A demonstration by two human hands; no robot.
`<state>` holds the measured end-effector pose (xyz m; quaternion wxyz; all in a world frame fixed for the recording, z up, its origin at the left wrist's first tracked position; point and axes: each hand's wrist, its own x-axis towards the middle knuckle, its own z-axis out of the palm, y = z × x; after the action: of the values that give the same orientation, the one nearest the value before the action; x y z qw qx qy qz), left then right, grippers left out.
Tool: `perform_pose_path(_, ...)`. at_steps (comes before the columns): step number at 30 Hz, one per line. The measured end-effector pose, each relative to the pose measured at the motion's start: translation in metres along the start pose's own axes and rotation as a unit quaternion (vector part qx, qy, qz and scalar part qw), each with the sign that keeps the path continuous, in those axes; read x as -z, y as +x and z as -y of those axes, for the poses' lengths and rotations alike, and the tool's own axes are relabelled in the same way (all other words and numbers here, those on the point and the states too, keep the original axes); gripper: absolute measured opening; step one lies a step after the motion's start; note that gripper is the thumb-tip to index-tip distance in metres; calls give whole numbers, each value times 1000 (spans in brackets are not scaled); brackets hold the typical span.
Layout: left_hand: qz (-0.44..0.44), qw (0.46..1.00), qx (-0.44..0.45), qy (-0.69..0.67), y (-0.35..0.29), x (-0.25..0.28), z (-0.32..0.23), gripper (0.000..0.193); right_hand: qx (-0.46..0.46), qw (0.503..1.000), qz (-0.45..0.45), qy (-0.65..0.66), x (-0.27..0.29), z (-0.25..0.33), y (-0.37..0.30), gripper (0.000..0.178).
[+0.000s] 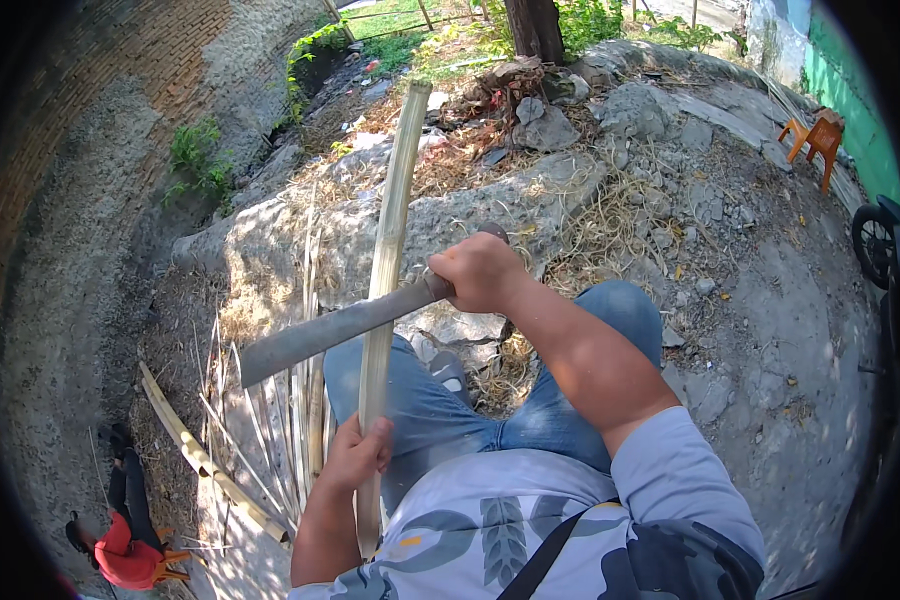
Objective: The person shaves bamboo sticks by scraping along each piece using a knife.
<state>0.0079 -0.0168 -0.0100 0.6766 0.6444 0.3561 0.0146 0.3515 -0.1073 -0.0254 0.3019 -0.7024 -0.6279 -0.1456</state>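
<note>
A long, pale split bamboo strip [392, 210] stands nearly upright in front of me, tilted slightly right at its far end. My left hand [358, 455] is wrapped around its lower part, near my left thigh. In my right hand [482, 270] I grip a machete [320, 340] by its dark handle. The broad grey blade points left and crosses over the strip about midway along it; whether its edge bites into the bamboo I cannot tell. Both hands are above my knees in blue jeans.
Thin bamboo strips [300, 430] and a longer split bamboo piece [205, 460] lie at my left. Curled shavings [595, 240] cover rubble ahead. A person in red [130, 555] sits lower left. Orange chairs [822, 145] and a motorbike wheel [873, 245] stand right; a tree trunk [535, 30] rises ahead.
</note>
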Motion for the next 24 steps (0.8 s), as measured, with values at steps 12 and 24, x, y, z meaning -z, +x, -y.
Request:
perform_pose_path(12, 61, 997, 39, 29, -43, 18, 32, 27, -387, 920, -27, 59, 28, -57, -4, 19)
perform_pose_path(24, 2, 998, -42, 42, -14, 0, 9, 29, -23, 999, 37, -15, 12, -1, 0, 18)
